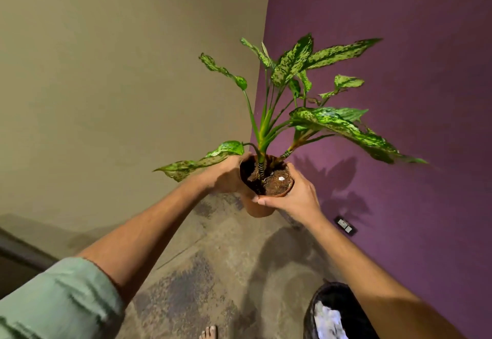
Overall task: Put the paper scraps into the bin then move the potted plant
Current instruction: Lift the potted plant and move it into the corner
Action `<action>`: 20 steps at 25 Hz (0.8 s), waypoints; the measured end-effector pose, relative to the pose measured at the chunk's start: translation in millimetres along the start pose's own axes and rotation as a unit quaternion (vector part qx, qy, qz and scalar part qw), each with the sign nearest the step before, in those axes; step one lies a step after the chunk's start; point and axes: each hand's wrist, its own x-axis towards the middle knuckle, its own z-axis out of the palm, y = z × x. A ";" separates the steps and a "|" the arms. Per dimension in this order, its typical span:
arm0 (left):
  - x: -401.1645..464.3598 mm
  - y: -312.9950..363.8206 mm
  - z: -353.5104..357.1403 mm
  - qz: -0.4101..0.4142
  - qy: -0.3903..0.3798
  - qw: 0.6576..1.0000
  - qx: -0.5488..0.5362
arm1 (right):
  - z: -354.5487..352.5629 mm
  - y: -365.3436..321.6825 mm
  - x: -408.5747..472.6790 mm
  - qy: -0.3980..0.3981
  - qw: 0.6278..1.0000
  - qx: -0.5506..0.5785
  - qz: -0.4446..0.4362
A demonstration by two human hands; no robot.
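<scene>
Plant (269, 178) held aloft in front of the wall corner, above the floor (213, 272); left hand (226, 176) and right hand (295, 194) each wrapped in a closed grip round the pot's sides; bin (335, 312) at lower right, white paper (328, 322) inside.

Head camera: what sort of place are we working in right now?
Probably a room corner in a home. A beige wall meets a purple wall with a low wall socket, the floor is mottled stone, and a dark bin holding paper stands by a bare foot.
</scene>
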 end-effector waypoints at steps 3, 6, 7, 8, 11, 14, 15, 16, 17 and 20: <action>32.9 -25.8 -26.2 0.045 0.031 0.997 0.047 | 9.2 -17.5 40.0 0.021 1.000 0.010 0.005; 67.4 -48.3 -59.0 0.049 -0.006 0.999 0.020 | 23.4 -26.0 84.5 0.039 0.999 0.019 0.011; 78.0 -54.1 -69.0 0.053 -0.020 0.998 -0.004 | 27.7 -27.7 100.2 0.039 0.999 0.022 0.012; 90.3 -63.4 -75.1 0.051 -0.034 0.998 -0.031 | 31.7 -29.3 113.7 0.037 0.999 0.024 0.017; 127.1 -89.4 -90.1 0.063 -0.035 0.996 -0.047 | 48.5 -23.3 155.8 0.032 0.998 0.023 0.039; 168.6 -123.2 -90.2 0.063 -0.012 0.995 -0.082 | 62.1 -7.5 199.0 0.034 0.998 0.019 0.056; 183.0 -134.4 -87.7 0.069 -0.004 0.994 -0.088 | 65.5 -1.9 212.7 0.028 0.998 0.021 0.057; 196.9 -147.3 -83.1 0.062 0.000 0.993 -0.101 | 68.8 4.7 225.8 0.020 0.998 0.020 0.057; 211.1 -156.2 -81.0 0.046 0.003 0.993 -0.108 | 72.4 11.6 240.0 0.019 0.998 0.019 0.061; 255.8 -180.0 -77.9 0.020 -0.014 0.990 -0.139 | 91.0 43.0 288.6 0.001 0.998 0.002 0.068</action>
